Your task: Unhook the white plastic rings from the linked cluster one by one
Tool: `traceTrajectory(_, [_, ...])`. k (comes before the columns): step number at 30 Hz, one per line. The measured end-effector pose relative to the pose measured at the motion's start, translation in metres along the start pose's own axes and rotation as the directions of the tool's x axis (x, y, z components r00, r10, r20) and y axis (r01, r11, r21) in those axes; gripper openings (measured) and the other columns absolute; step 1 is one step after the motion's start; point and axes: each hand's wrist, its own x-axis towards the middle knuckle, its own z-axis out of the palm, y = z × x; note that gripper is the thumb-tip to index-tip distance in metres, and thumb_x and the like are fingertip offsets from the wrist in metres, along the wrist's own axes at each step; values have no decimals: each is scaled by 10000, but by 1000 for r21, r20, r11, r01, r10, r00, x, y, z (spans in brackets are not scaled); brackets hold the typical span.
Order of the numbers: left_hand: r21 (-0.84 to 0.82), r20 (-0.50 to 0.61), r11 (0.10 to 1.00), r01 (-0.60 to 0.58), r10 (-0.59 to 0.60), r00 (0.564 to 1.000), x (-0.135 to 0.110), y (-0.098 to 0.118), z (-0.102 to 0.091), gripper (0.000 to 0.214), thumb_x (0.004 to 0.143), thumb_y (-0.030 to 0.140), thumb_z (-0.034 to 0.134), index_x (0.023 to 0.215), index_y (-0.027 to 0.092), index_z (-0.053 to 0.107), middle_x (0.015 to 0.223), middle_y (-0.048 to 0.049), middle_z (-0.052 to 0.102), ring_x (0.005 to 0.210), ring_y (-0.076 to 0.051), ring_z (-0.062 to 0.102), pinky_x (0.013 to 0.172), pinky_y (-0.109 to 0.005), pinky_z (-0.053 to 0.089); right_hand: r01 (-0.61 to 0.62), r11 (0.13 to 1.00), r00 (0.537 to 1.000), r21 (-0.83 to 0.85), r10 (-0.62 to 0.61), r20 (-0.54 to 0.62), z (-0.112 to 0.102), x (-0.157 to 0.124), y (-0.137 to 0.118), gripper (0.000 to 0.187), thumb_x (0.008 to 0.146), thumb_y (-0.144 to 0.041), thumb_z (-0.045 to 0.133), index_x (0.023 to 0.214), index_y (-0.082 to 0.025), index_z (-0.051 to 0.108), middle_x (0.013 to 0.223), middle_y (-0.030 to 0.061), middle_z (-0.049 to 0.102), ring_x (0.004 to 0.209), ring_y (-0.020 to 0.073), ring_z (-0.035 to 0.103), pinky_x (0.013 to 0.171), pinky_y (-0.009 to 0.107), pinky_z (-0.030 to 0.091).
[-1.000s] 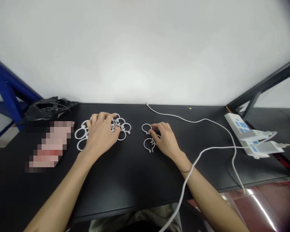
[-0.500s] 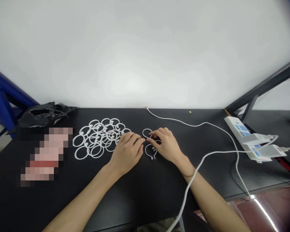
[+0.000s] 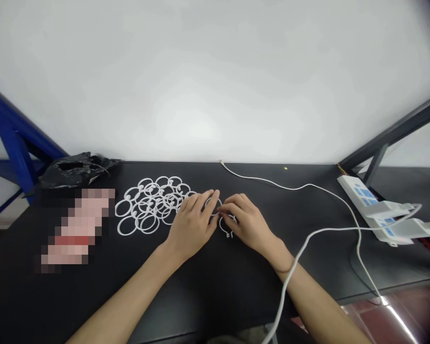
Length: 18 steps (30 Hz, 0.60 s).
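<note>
A white plastic ring (image 3: pixel 218 199) is held between my two hands above the black table. My left hand (image 3: pixel 188 227) has it between the thumb and forefinger, on the ring's left side. The fingertips of my right hand (image 3: pixel 250 223) are pinched together at the ring's right edge. Just below the right fingertips lies another white ring (image 3: pixel 221 230) with a small open clasp at its near side, partly covered by that hand. A spread of several overlapping white rings (image 3: pixel 128 233) lies left of my left hand, which hides some of them.
A white cable (image 3: pixel 261 179) runs along the back of the black table (image 3: pixel 200 296) to the right. Another cable (image 3: pixel 290 282) crosses over my right forearm. A white power strip (image 3: pixel 354 191) with plugged-in adapters is at right. A black plastic bag (image 3: pixel 64 174) and a pixelated patch (image 3: pixel 79 229) are at left.
The ring in my fingers has moved left and is now between both hands. My left forefinger has stretched out along it. The view has shifted slightly.
</note>
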Motion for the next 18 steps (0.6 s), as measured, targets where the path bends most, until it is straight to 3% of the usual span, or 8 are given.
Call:
traceTrajectory(4, [-17,1,1000,-9,9,1000,-2,0,1,447,965,307,514,1359,96,505,1214,-135,663,1101,-280,575,963,-433,455,42,996,999,76,-41,-15,-3,-4,-5,206,965,-139,509,1126,-223,607,1047,84,604,938,199,577,805,358,531])
traceTrajectory(13, [-125,-51,990,-65,60,997,0,-1,-3,290,980,284,505,1203,126,599,1053,-83,713,981,-236,606,897,-399,458,-26,972,989,235,60,-137,-1,-4,-10,192,963,-149,544,1116,-243,609,1017,57,613,912,161,617,783,302,544])
traceTrajectory(18, [-163,-9,986,-23,22,1000,-2,1,-4,407,963,377,529,1275,116,555,1126,-111,688,1030,-261,598,926,-428,454,-17,972,986,233,54,-156,-2,-5,-9,192,967,-128,527,1085,-248,619,1004,55,633,903,161,631,758,295,553])
